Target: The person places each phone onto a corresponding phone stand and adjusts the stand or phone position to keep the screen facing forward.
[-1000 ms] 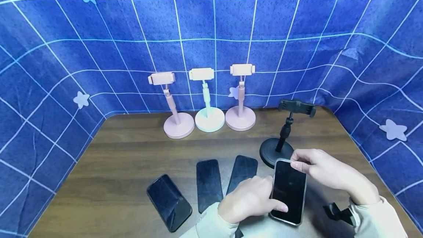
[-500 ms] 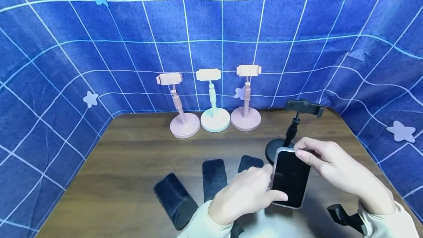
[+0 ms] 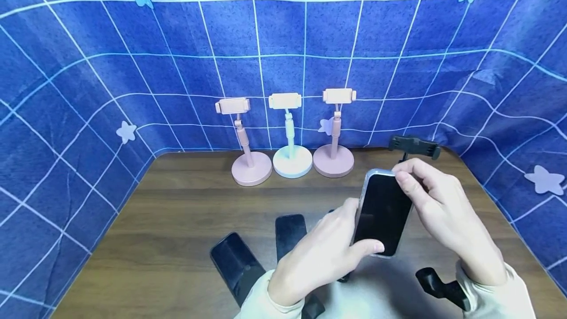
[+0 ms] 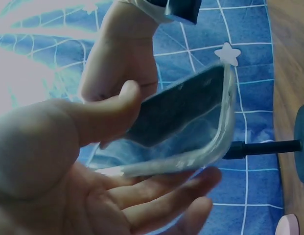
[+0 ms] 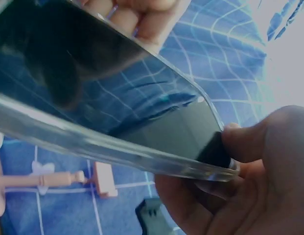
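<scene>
A smartphone (image 3: 383, 215) in a clear case is held up over the table's right side, tilted, its dark screen facing the head camera. My left hand (image 3: 321, 250) grips its lower left part, thumb over the screen and fingers behind, as the left wrist view shows. With thumb and fingers, my right hand (image 3: 443, 206) pinches the top right corner; the thumb (image 5: 245, 142) lies on the screen side. Just behind the phone is the clamp of a black phone stand (image 3: 414, 146); the hands and phone hide most of its stem and base.
Two dark phones, the left one (image 3: 236, 265) and the middle one (image 3: 290, 233), lie on the wooden table (image 3: 177, 220). A third is mostly hidden under my left hand. Along the back edge stand a pink stand (image 3: 251, 169), a white stand (image 3: 292, 162) and another pink stand (image 3: 333, 164).
Both hands have raised the phone from low near the table, up and towards the black stand, where it now covers the stem and base. The head view has shifted slightly left.
</scene>
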{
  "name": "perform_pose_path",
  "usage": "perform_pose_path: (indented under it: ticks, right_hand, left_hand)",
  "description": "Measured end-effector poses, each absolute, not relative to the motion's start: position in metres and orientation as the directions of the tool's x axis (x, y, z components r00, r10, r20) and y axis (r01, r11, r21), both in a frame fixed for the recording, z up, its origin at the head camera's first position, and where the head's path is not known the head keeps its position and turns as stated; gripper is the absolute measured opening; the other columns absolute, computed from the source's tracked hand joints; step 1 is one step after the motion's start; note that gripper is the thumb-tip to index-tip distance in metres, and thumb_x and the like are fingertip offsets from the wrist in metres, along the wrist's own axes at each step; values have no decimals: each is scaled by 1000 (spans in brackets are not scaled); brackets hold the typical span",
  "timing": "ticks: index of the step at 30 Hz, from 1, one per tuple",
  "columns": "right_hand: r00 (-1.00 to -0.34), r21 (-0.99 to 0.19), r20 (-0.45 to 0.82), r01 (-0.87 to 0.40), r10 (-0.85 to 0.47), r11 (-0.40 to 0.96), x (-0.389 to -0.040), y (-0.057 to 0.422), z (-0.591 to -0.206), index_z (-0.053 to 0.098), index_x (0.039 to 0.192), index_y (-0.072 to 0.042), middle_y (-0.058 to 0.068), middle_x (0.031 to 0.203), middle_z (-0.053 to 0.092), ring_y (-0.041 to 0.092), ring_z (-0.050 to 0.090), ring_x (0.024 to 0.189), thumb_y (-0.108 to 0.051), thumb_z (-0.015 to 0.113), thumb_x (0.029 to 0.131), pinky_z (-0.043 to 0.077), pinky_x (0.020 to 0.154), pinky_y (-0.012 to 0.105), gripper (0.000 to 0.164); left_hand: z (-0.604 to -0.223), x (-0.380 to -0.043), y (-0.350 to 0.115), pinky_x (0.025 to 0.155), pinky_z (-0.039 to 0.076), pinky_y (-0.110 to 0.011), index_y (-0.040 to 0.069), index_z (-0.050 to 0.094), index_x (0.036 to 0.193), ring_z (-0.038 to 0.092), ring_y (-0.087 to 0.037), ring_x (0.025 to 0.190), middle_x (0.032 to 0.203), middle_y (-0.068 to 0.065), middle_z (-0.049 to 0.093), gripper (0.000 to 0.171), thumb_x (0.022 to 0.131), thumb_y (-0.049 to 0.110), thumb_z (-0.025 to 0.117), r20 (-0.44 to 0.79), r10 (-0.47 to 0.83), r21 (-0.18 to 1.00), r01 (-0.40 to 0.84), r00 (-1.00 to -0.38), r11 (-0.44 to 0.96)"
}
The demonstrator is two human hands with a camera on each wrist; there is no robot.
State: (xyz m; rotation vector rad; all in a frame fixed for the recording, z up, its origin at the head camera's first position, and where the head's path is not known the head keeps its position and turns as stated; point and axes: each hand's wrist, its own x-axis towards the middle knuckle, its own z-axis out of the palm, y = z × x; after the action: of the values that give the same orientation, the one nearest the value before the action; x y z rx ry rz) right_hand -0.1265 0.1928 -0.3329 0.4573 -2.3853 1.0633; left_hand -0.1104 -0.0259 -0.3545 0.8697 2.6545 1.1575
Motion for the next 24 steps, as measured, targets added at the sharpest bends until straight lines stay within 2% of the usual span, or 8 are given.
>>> perform_pose_path:
  ticks: [4,8,14,17,21,24]
  right_hand:
    - [-803,-635,594,-504,-46,585,-128,180,-325,72,104,-12,-14,91,65,0,54,84,-14,56,106,38,77,13,16]
    - [-761,-629,647,-572,-54,526,-131,164,-320,71,105,-9,-8,88,62,3,54,81,-9,53,106,39,75,15,18]
    - [-720,-599,690,-626,-75,500,-132,146,-322,65,106,-6,-2,80,49,7,49,75,-7,48,108,37,70,20,17]
    - [-717,-586,691,-628,-88,513,-132,141,-325,61,107,-5,-2,79,46,8,46,74,-8,46,109,36,68,21,16]
    - [-717,-583,693,-617,-72,529,-131,139,-326,61,109,-5,-2,80,47,7,47,75,-10,46,109,36,70,20,16]
    - [-706,-568,705,-624,-75,537,-129,140,-325,60,111,-4,-2,83,51,6,49,78,-10,46,109,38,73,18,16]
  left_hand:
    - [-353,-112,-27,83,53,-17,9,45,136,65,-1,95,112,-2,71,44,99,15,69,252,524,703,526,-814,478]
    - [-351,-114,-30,80,54,-17,10,47,127,67,-2,93,103,-4,72,39,96,1,69,305,474,716,527,-826,458]
    - [-347,-117,-38,78,53,-20,9,50,123,66,-5,88,96,-3,70,40,91,-7,69,336,414,729,512,-846,455]
    - [-345,-117,-42,70,51,-21,9,50,118,62,-7,79,84,0,63,38,90,-8,69,338,395,724,504,-854,471]
    - [-343,-116,-44,61,45,-22,10,51,114,53,-9,69,74,3,50,36,89,-9,69,337,385,733,496,-859,465]
    - [-342,-116,-44,57,41,-20,10,53,111,48,-6,64,73,5,47,35,88,-9,69,353,376,746,500,-857,439]
